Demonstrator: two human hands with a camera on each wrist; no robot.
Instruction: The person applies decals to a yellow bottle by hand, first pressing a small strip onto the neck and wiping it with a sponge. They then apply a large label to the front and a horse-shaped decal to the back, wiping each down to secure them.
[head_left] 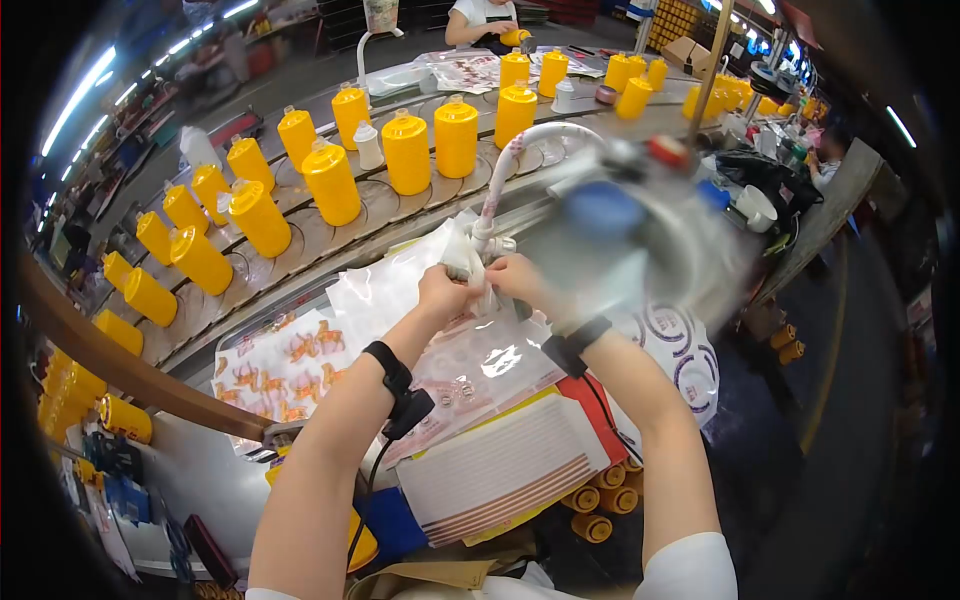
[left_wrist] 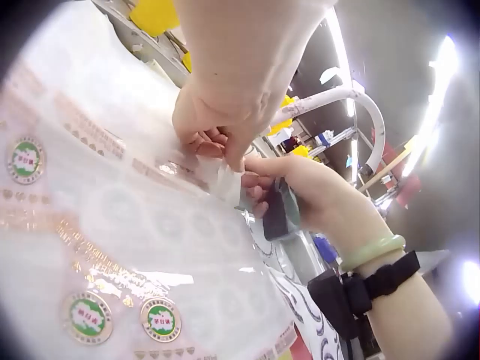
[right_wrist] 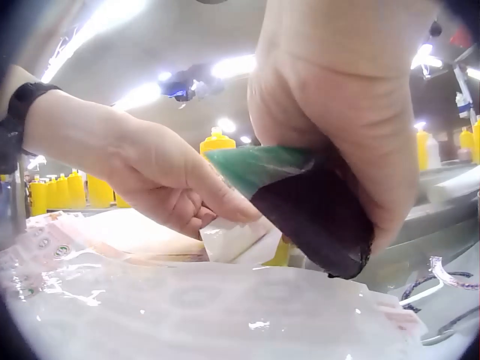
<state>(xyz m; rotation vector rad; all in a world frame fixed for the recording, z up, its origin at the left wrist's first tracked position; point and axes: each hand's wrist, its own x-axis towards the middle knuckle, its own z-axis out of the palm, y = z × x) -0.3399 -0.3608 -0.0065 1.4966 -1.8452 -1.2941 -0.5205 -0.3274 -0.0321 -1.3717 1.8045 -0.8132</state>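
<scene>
My left hand [head_left: 445, 292] pinches the edge of a thin whitish sheet [right_wrist: 232, 241] between thumb and fingers. Close beside it, my right hand [head_left: 520, 280] has its fingertips at the same sheet. A flat green and dark scraper-like piece [right_wrist: 311, 206] is held in the right palm, its dark end sticking out below the hand. Under both hands lie glossy transfer sheets; one sheet [left_wrist: 124, 217] carries round green-and-gold emblems. Another printed sheet [head_left: 285, 370], with orange animal figures, lies to the left.
Beyond the hands, yellow bottles [head_left: 405, 150] stand in rows on a conveyor [head_left: 300, 245]. A curved white pipe [head_left: 497, 170] rises just past the hands. To the right is a blurred basin [head_left: 660, 260] with a blue item [head_left: 605, 208]. Another person [head_left: 485, 20] works across the line.
</scene>
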